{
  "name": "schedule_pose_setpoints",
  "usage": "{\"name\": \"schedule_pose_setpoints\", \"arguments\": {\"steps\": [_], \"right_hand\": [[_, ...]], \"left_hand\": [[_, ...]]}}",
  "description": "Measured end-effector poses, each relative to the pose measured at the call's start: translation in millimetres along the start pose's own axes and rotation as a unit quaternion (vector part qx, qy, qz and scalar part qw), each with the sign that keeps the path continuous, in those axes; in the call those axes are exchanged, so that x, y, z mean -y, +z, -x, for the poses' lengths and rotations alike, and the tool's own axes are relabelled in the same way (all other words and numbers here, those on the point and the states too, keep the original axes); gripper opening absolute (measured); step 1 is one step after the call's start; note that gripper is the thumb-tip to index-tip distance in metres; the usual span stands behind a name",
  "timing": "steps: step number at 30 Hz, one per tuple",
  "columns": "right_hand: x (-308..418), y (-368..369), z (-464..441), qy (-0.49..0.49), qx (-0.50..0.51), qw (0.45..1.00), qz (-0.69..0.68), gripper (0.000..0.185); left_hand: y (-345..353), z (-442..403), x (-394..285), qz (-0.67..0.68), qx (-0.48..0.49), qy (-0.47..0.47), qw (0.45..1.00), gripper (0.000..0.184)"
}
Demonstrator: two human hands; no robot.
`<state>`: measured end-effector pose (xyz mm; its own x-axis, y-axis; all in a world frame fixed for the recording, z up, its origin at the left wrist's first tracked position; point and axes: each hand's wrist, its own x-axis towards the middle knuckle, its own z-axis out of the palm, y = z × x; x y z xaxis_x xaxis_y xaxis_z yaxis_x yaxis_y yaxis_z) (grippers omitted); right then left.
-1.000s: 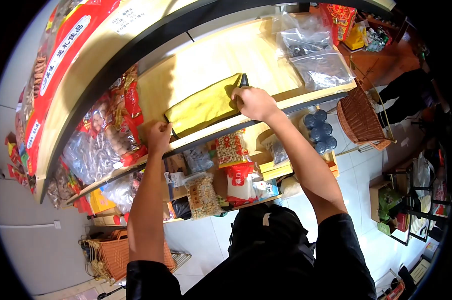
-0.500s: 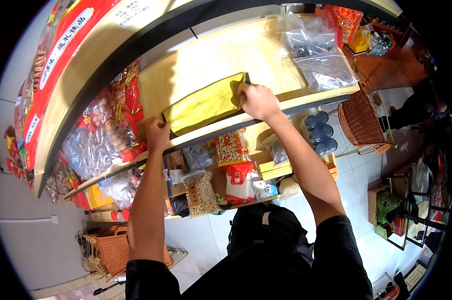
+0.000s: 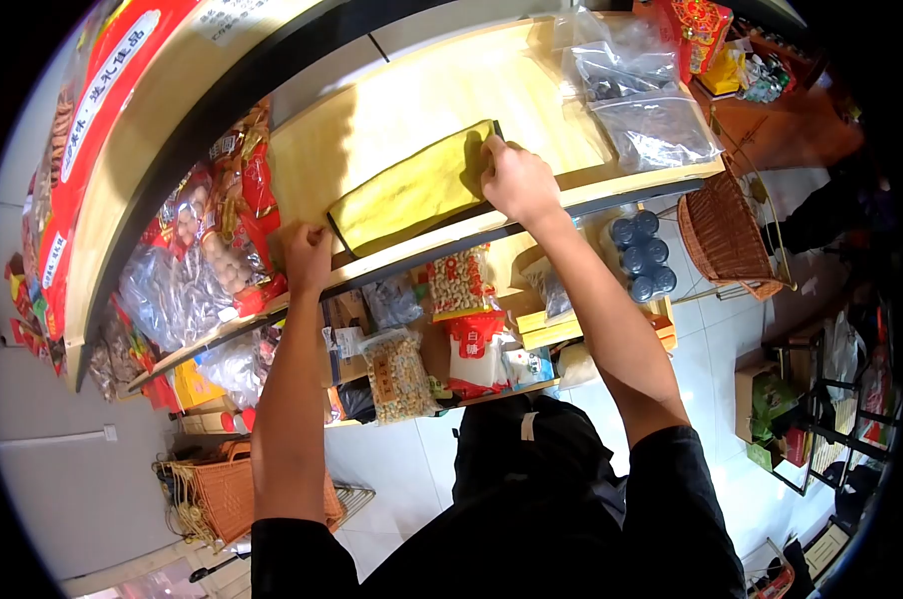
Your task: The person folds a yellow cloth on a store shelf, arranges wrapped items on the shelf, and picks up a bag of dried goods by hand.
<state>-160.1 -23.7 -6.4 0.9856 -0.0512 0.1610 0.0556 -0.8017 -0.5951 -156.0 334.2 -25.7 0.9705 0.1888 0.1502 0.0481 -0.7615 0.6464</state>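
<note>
A long yellow cloth with a dark strip along its ends and near side lies on the pale wooden shelf. Whether that strip is a tray under the cloth or its edging, I cannot tell. My right hand is closed on the right end, thumb and fingers pinched at the dark edge. At the left end, my left hand has its fingers curled together against the near corner. Both hands are just above the shelf's front lip.
Bagged red-packaged goods crowd the shelf's left side, and clear bags lie at its right. Below are a nut bag, a white sugar bag and dark-lidded jars. A curved upper shelf edge arches overhead. Wicker baskets stand beyond.
The yellow cloth's far edge and right end have shifted slightly away from me, both hands still at its ends. My left hand has turned a little. The whole view has moved slightly.
</note>
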Motion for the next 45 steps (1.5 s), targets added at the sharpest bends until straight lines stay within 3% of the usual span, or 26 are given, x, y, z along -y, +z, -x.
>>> {"name": "schedule_pose_setpoints", "arguments": {"steps": [3, 5, 6, 9, 11, 14, 15, 17, 21, 23, 25, 27, 30, 33, 37, 39, 41, 45], "right_hand": [[-1.6, 6.0, -2.8, -0.006, -0.042, 0.997, 0.057, 0.035], [2.3, 0.1, -4.8, 0.015, 0.004, 0.997, 0.077, 0.041], [2.1, -0.3, -5.4, 0.034, -0.023, 0.997, 0.062, 0.043], [-6.5, 11.4, -10.9, 0.083, -0.097, 0.99, 0.067, 0.051], [-2.0, 9.5, -7.3, 0.051, -0.147, 0.982, 0.103, 0.059], [-4.3, 11.1, -1.9, 0.005, -0.195, 0.97, 0.146, 0.06], [-5.9, 13.7, -3.3, -0.008, -0.212, 0.965, 0.155, 0.058], [-4.8, 13.3, -6.7, 0.043, -0.125, 0.979, 0.154, 0.055], [6.1, 49.4, -17.2, 0.04, -0.078, 0.98, 0.178, 0.051], [47.5, 56.2, -14.5, 0.029, 0.022, 0.997, 0.074, 0.054], [102.8, 52.7, 2.6, 0.03, -0.048, 0.991, 0.121, 0.057], [100.7, 70.9, -4.7, -0.048, -0.07, 0.992, 0.096, 0.055], [143.7, 82.9, 7.0, -0.129, 0.069, 0.986, 0.077, 0.051], [151.1, 104.3, 14.2, -0.172, 0.143, 0.969, 0.102, 0.053], [122.1, 92.0, -1.5, -0.042, 0.029, 0.983, 0.175, 0.061], [96.2, 83.5, -18.1, 0.112, 0.016, 0.968, 0.225, 0.067], [72.5, 77.3, -27.7, 0.168, -0.023, 0.958, 0.233, 0.073], [73.0, 80.9, -30.3, 0.136, -0.013, 0.968, 0.213, 0.07]], "left_hand": [[-4.5, 4.9, -10.8, -0.034, 0.005, 0.012, 0.999, 0.023], [-6.7, 6.7, -17.8, -0.116, -0.011, 0.069, 0.991, 0.023], [5.3, -5.5, 15.6, -0.031, 0.015, -0.004, 0.999, 0.023], [7.9, -5.9, 19.5, -0.04, 0.027, -0.052, 0.998, 0.024], [5.1, -1.1, 10.5, -0.055, 0.009, -0.043, 0.998, 0.024], [4.9, 1.1, 7.2, -0.158, -0.043, 0.062, 0.985, 0.021], [5.7, 8.3, 1.8, -0.033, -0.04, -0.001, 0.999, 0.019], [-2.9, 17.6, -18.4, -0.098, -0.075, -0.003, 0.992, 0.016], [-11.5, 17.1, -23.0, -0.081, -0.053, -0.047, 0.994, 0.023], [-9.2, 19.1, -16.6, -0.091, -0.166, 0.063, 0.98, 0.037], [-12.2, 21.2, -14.7, -0.054, -0.213, 0.078, 0.972, 0.041], [-13.9, 22.8, -12.9, -0.033, -0.201, 0.081, 0.976, 0.04], [-10.5, 23.5, -9.0, 0.012, -0.234, 0.105, 0.967, 0.034], [-4.7, 22.9, -2.0, 0.005, -0.219, 0.108, 0.97, 0.026], [-12.0, 24.4, -4.5, 0.013, -0.182, 0.091, 0.979, 0.025], [-13.7, 25.6, -4.0, 0.011, -0.174, 0.093, 0.98, 0.02], [-9.3, 24.6, -2.9, 0.016, -0.169, 0.098, 0.981, 0.019], [-8.8, 23.8, -4.9, 0.018, -0.138, 0.088, 0.986, 0.022]]}}
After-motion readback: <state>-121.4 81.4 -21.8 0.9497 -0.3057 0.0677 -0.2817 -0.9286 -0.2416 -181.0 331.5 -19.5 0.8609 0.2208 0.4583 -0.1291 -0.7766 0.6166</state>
